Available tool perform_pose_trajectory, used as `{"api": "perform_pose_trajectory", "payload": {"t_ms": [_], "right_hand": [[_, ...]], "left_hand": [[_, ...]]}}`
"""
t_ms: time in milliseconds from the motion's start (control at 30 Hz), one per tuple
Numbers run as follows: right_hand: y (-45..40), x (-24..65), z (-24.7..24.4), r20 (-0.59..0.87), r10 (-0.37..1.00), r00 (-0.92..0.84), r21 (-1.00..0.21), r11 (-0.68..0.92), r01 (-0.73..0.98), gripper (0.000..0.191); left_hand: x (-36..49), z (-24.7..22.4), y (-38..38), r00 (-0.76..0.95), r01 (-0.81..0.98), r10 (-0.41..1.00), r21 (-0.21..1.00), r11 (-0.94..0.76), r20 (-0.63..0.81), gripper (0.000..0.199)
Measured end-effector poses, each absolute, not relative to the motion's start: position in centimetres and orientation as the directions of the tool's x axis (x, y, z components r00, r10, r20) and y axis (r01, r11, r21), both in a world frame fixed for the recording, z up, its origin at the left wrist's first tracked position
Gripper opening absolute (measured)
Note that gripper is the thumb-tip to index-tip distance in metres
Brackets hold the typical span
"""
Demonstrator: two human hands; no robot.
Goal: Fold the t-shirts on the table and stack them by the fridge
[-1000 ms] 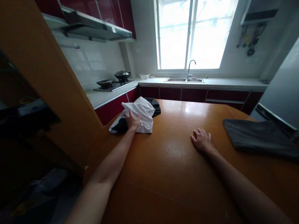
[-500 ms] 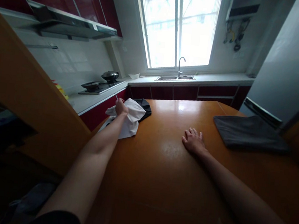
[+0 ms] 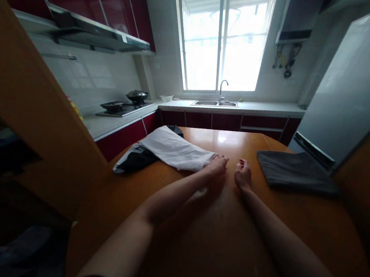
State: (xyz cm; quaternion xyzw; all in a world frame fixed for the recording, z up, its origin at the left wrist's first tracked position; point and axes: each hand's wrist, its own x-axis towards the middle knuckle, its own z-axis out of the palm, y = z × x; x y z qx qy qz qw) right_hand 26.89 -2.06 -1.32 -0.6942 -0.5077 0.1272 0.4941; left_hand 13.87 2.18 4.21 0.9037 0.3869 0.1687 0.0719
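Note:
A white cloth [image 3: 177, 150] stretches across the left half of the wooden table [image 3: 229, 222], over a black and white cloth [image 3: 138, 159]. My left hand [image 3: 218, 165] is closed on the right end of the white cloth, near the table's middle. Just to its right, my right hand [image 3: 243, 173] rests by the tabletop with its fingers curled; what they hold, if anything, is hidden. Further right lies a folded dark grey cloth [image 3: 297, 172], apart from both hands.
Beyond the table, a white counter [image 3: 261, 107] carries a sink [image 3: 208, 103] with a tap. On the left are a stove [image 3: 128, 109] with two pans and a wooden panel [image 3: 41, 123]. A fridge [image 3: 349, 85] stands at the right.
My left hand has moved right, drawing the white cloth out across the table. My right hand, which lay flat with spread fingers, has curled. The view has tilted slightly up.

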Motion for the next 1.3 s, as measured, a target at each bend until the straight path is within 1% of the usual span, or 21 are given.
{"api": "perform_pose_trajectory", "payload": {"t_ms": [67,133,233,300,367,400,467,500,533,600,667,733,833,967,1033,1100,1167,1300], "right_hand": [[-1.9,27.1,-1.5,0.338,0.834,0.437,-0.820,0.034,0.571,0.053],[-1.8,27.0,-1.6,0.367,0.844,0.391,-0.807,0.080,0.585,0.051],[-2.1,26.5,-1.3,0.428,0.850,0.309,-0.757,0.150,0.636,0.048],[-2.6,25.6,-1.0,0.485,0.857,0.173,-0.667,0.235,0.707,0.045],[-3.3,24.2,-0.7,0.509,0.859,-0.044,-0.544,0.362,0.757,0.040],[-3.7,23.5,-0.7,0.497,0.852,-0.163,-0.485,0.429,0.762,0.040],[-4.3,22.0,-0.6,0.440,0.827,-0.351,-0.398,0.529,0.750,0.049],[-4.6,21.4,-0.6,0.406,0.819,-0.405,-0.374,0.553,0.745,0.054],[-4.7,20.9,-0.6,0.376,0.820,-0.431,-0.362,0.558,0.746,0.054],[-4.8,20.5,-0.5,0.337,0.842,-0.420,-0.359,0.528,0.770,0.041],[-4.7,20.7,-0.3,0.321,0.866,-0.383,-0.345,0.484,0.804,0.027],[-4.7,21.2,0.1,0.314,0.885,-0.344,-0.312,0.439,0.843,0.022],[-4.6,22.9,0.5,0.284,0.928,-0.240,-0.278,0.319,0.906,0.023],[-4.5,26.8,0.5,0.193,0.981,0.017,-0.274,0.037,0.961,0.034],[-4.3,28.8,0.2,0.175,0.972,0.155,-0.287,-0.100,0.953,0.037],[-4.2,30.2,-0.1,0.198,0.946,0.256,-0.308,-0.188,0.933,0.037],[-4.1,30.8,-0.4,0.250,0.924,0.288,-0.331,-0.197,0.923,0.039],[-3.6,31.1,-1.1,0.322,0.922,0.217,-0.381,-0.083,0.921,0.045]], "left_hand": [[14.3,2.3,-0.8,0.676,0.646,0.698,0.266,-0.715,0.234,0.027],[13.3,1.4,-2.6,0.676,0.636,0.691,0.272,-0.722,0.255,0.028],[8.7,1.6,-2.2,0.604,0.678,0.722,0.259,-0.688,0.337,0.036],[3.7,2.1,-0.3,0.496,0.752,0.773,0.249,-0.610,0.396,0.046],[-2.0,2.3,2.0,0.365,0.837,0.832,0.244,-0.490,0.418,0.058],[-4.8,2.3,3.1,0.289,0.877,0.860,0.243,-0.414,0.420,0.062],[-9.9,2.1,4.8,0.158,0.926,0.892,0.251,-0.283,0.422,0.063],[-12.1,2.0,5.4,0.124,0.934,0.898,0.257,-0.250,0.423,0.061],[-13.8,1.7,5.8,0.089,0.939,0.901,0.265,-0.218,0.424,0.060],[-16.2,1.2,6.3,0.032,0.943,0.901,0.285,-0.170,0.432,0.058],[-17.3,0.7,6.8,-0.025,0.944,0.895,0.306,-0.126,0.445,0.060],[-17.7,0.2,7.3,-0.065,0.942,0.891,0.322,-0.094,0.450,0.063],[-17.9,-0.5,7.9,-0.088,0.940,0.895,0.334,-0.071,0.437,0.066],[-18.2,-0.9,8.0,-0.090,0.941,0.895,0.331,-0.067,0.437,0.069],[-18.4,-0.9,7.8,-0.082,0.944,0.892,0.321,-0.074,0.445,0.068],[-18.4,-0.7,7.5,-0.071,0.947,0.889,0.310,-0.082,0.452,0.063],[-18.3,-0.5,7.2,-0.046,0.953,0.890,0.287,-0.097,0.453,0.055],[-18.3,0.4,6.7,0.030,0.970,0.901,0.204,-0.131,0.433,0.038]]}}
